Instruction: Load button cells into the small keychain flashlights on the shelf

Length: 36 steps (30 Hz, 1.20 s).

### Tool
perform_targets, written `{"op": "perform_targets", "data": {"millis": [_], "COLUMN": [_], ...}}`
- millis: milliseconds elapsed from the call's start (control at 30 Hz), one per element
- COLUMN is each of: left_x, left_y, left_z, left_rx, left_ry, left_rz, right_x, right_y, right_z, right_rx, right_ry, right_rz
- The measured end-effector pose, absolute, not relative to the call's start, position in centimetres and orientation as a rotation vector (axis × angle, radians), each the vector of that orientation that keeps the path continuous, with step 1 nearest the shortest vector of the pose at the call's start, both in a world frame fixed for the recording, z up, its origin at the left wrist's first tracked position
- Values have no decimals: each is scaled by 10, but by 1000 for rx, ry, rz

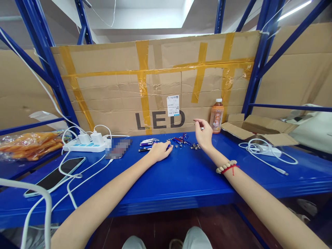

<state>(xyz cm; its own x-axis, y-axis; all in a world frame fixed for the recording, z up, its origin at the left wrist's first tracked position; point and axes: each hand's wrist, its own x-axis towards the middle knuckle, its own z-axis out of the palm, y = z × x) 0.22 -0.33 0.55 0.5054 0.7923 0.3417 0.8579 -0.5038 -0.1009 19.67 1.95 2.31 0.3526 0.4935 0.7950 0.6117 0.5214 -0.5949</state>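
My left hand point(160, 151) rests on the blue shelf point(181, 176) with its fingers curled over a small blue pen-shaped torch point(169, 146). More small metal torches point(147, 141) lie just left of it. My right hand point(203, 133) is raised above the shelf, fingers loosely bent and thumb and forefinger apart, with nothing visible in it. Beneath it lie small keychain pieces point(181, 140) and tiny metal parts point(195, 146). A bead bracelet with a red string sits on my right wrist.
An orange drink bottle point(217, 116) stands at the back by an open cardboard box point(259, 129). A white power strip point(84, 145) with chargers, a phone point(55, 176), and white cables point(267, 154) lie on the shelf. A taped cardboard sheet marked LED point(160, 83) forms the back wall.
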Motion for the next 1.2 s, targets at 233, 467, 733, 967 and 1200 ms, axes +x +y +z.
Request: {"op": "perform_targets", "data": {"millis": [233, 467, 733, 967, 1200], "left_x": [3, 3, 2, 2, 2], "left_y": [-3, -3, -2, -3, -3], "left_z": [6, 5, 4, 5, 5], "left_rx": [-2500, -2492, -2486, -2490, -2488], "left_ry": [-1411, -1401, -1429, -1407, -1394], "left_rz": [-361, -348, -343, -336, -350], "right_x": [196, 208, 223, 231, 227], "right_y": [16, 19, 35, 40, 35], "right_z": [28, 20, 3, 0, 4], "right_rx": [-1100, -1569, -2054, -1938, -1868], "right_ry": [-1158, -1554, -1823, -1796, -1699], "right_rz": [-175, -133, -19, 112, 78]}}
